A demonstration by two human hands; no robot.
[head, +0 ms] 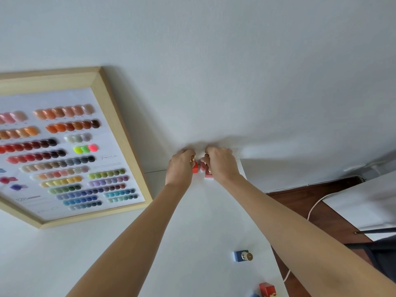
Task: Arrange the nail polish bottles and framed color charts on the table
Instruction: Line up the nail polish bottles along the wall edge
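At the far back corner of the white table [192, 232], against the wall, my left hand [180, 168] grips a red-orange nail polish bottle [195, 168] by its gold cap. Beside it my right hand [222, 163] holds a pink nail polish bottle [209, 176], also by the cap. A third small pinkish bottle [202, 166] shows between the two, partly hidden. A wood-framed colour chart [64, 151] with rows of nail swatches leans against the wall at left. A blue bottle [242, 256] with a gold cap stands near the table's right edge.
A red bottle or box [266, 289] sits at the bottom right edge of the table. Beyond the right edge lies a brown wooden floor [321, 202] with a white cable [315, 205]. Another white surface [368, 202] stands at far right.
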